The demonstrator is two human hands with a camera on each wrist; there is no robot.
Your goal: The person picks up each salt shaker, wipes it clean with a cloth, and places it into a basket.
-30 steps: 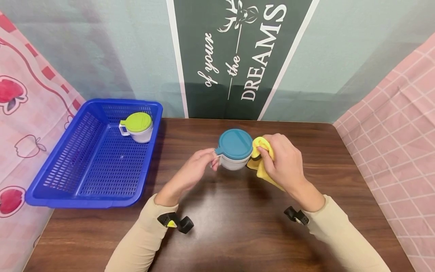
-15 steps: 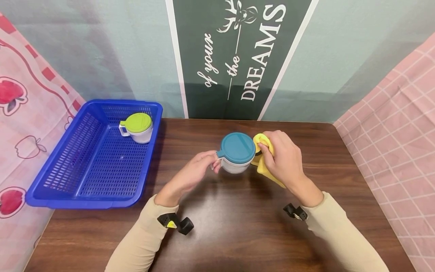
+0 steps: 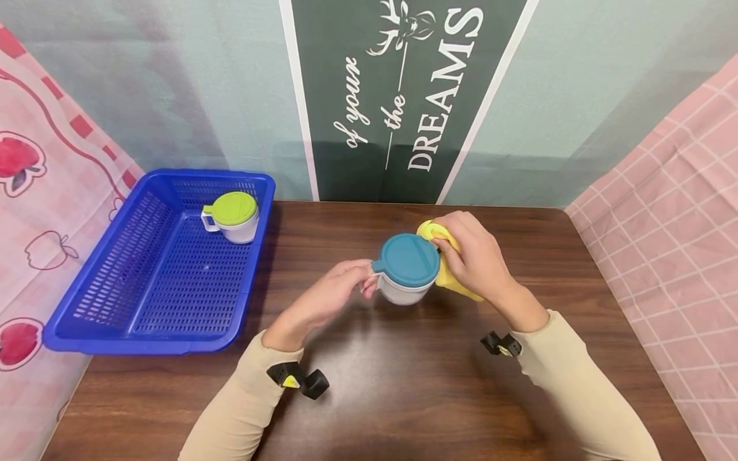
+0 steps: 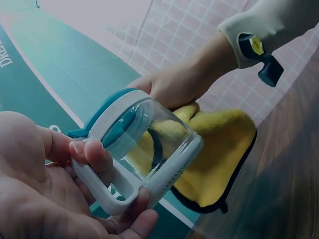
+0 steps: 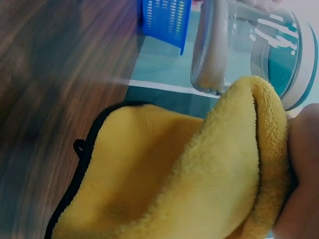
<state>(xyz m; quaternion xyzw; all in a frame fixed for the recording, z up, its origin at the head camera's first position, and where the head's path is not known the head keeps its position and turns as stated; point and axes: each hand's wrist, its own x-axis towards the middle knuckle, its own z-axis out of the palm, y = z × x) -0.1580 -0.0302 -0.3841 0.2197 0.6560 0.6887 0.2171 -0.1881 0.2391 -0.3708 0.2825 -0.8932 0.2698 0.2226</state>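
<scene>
A clear-walled jar (image 3: 410, 261) with a teal lid, white collar and white handle is held up over the table. My left hand (image 3: 340, 288) grips it by the handle (image 4: 107, 191), fingers curled through the loop in the left wrist view. On its other side my right hand (image 3: 475, 259) clutches a bunched yellow cloth (image 3: 455, 278) with black edging. The cloth lies against the far right side of the jar. In the right wrist view the cloth (image 5: 199, 169) hides most of the right hand's fingers.
To the left stands a blue perforated basket (image 3: 245, 301). Inside it, at the back right, sits a similar jar with a green lid (image 3: 235, 209). The brown wooden table (image 3: 403, 384) ends at a printed cloth backdrop (image 3: 230, 96), with pink curtains at both sides.
The jar has shifted right and toward me in the left hand. My right hand, with the cloth, has moved slightly up and left along the jar's far right side.
</scene>
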